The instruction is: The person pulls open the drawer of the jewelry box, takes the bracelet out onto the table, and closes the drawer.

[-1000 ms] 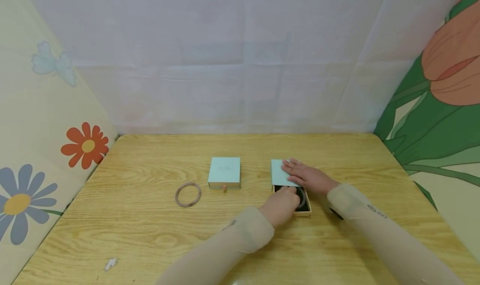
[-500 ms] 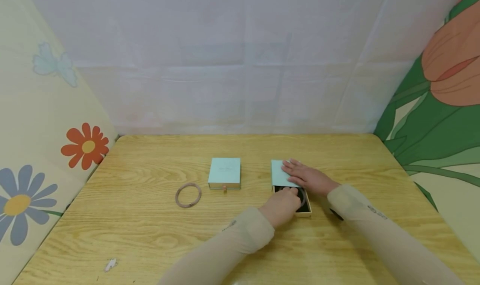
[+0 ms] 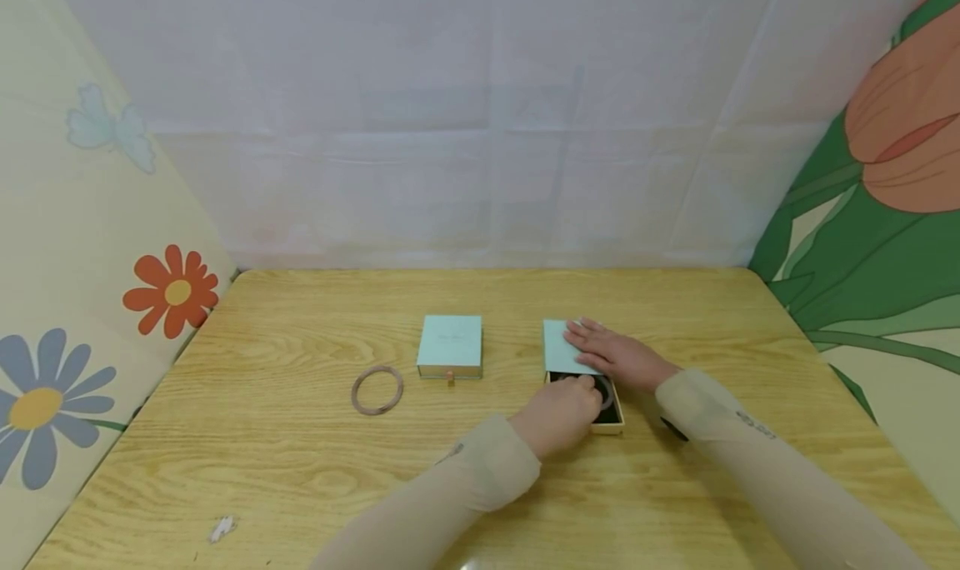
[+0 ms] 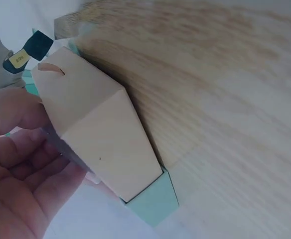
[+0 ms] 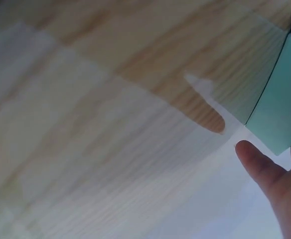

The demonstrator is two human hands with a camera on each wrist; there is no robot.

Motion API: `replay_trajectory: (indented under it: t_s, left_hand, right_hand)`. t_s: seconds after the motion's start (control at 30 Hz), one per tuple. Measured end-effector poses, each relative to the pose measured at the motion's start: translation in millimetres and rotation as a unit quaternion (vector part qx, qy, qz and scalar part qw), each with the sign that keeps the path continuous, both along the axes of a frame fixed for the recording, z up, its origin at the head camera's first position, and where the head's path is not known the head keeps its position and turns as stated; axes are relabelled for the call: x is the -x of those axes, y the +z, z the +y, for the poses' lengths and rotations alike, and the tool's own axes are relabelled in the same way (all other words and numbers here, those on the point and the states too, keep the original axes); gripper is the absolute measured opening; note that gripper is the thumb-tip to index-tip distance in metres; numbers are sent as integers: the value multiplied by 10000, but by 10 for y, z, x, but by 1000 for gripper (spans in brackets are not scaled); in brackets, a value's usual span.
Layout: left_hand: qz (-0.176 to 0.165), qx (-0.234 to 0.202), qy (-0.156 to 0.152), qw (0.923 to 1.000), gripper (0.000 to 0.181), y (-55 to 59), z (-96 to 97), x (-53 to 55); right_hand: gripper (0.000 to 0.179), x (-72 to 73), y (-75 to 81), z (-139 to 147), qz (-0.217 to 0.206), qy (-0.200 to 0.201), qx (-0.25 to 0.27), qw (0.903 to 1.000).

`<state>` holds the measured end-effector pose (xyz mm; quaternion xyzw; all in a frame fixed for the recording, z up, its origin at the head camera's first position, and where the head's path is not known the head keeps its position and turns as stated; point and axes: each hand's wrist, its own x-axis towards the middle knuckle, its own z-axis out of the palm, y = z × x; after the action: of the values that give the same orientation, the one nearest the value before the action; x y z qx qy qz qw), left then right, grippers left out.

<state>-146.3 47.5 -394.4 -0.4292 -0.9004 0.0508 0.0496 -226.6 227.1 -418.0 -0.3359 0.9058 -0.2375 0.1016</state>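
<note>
Left hand: fingers curled in over the open drawer, apparently pinching the dark bangle; exact finger contact partly hidden.
Right hand: fingers spread and straight, resting on top of the mint cover; thumb apart, near the cover's side in the right wrist view.
Dark bangle: inside the drawer; a curve of it shows just right of the left fingers. Whether it lies flat on the drawer floor, cannot tell.
Key relation (judged): the bangle sits beneath the left fingers, on the near side of the cover's edge. Left hand is the nearer one.
Box axis: cover and drawer form one line, far to near, drawer end toward the person.
Also on desk: shut mint box; loose bangle left of it, well apart from both hands.
</note>
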Motion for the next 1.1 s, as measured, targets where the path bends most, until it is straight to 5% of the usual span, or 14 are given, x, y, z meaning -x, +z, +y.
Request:
replay_trajectory:
  t_s: [0.37,0.6,0.77,1.1]
  left_hand:
    - [595,-258,-31,9979,26,9,-86,-54]
    - [135,-761,3,9970,38,43,-166,-102]
    - [399,-987,102,9943,26,30,-190,-123]
    - [314,-2251,251,9735,26,-3,-275,-145]
  right_hand:
    - [54,1,-18,6,-42,8,51,10000]
    - [54,4,-20,4,-69,10,57,10000]
    - [54,8,-20,8,3,11,42,10000]
    - [52,12,-17,5,148,13,47,9999]
